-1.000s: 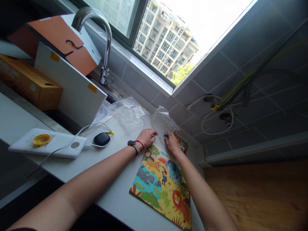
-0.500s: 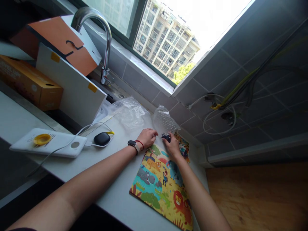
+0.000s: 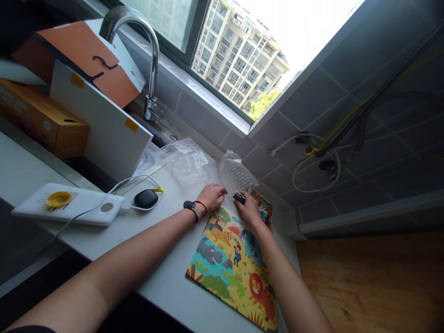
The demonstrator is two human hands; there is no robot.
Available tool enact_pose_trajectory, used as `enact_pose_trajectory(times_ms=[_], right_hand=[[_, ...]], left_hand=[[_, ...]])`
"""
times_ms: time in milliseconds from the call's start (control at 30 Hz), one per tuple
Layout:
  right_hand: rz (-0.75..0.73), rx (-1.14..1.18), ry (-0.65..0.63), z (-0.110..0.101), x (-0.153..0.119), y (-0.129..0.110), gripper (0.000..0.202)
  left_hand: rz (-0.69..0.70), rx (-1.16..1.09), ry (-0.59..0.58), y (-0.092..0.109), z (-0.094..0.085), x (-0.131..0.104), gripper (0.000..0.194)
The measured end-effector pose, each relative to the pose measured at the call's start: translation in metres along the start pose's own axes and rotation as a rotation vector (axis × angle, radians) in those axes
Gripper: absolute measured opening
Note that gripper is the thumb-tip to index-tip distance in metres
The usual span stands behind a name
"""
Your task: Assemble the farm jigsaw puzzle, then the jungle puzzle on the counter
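Note:
My right hand (image 3: 249,209) pinches a small black object with light markings (image 3: 239,198), whose kind I cannot make out, above the top edge of the animal puzzle board (image 3: 222,277). My left hand (image 3: 212,198) lies at the board's upper left corner, fingers curled together; anything between its fingertips is too small or hidden to tell. The board shows a hippo, a leopard and lions, and my right forearm covers part of its right side. Beside my right hand, partly hidden behind it, lie colourful printed pieces (image 3: 266,213).
Clear bubble wrap (image 3: 192,162) and a clear plastic bag (image 3: 237,169) lie against the tiled wall. Leftward on the counter are a white power bank (image 3: 86,208) with a cable and a black oval case (image 3: 145,199). Boxes (image 3: 71,134) stand by the faucet (image 3: 154,60).
The black object in my right hand has tilted slightly. Both hands stay in nearly the same place, and the view has shifted a little.

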State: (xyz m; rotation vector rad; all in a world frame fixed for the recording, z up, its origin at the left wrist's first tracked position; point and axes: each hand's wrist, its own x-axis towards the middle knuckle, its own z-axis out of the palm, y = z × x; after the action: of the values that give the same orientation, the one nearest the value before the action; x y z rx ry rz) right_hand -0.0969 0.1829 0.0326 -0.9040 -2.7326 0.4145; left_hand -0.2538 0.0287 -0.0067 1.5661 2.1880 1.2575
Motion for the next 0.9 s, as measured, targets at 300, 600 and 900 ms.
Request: enact_pose_trajectory(times_ms=[300,600,900], right_hand=[[-0.019,0.109,0.091,-0.031,-0.037,0.009,0.055],[0.378,0.183,0.436,-0.062,-0.122,0.145,0.094],[0.441,0.079,0.526,-0.025,-0.152,0.174,0.078]], left_hand=[[-0.001,-0.007,-0.009,-0.002,0.001,0.001,0.029],[0.01,-0.022,-0.003,-0.005,0.003,0.0,0.029],[0.024,0.006,0.011,-0.011,0.005,0.0,0.025]])
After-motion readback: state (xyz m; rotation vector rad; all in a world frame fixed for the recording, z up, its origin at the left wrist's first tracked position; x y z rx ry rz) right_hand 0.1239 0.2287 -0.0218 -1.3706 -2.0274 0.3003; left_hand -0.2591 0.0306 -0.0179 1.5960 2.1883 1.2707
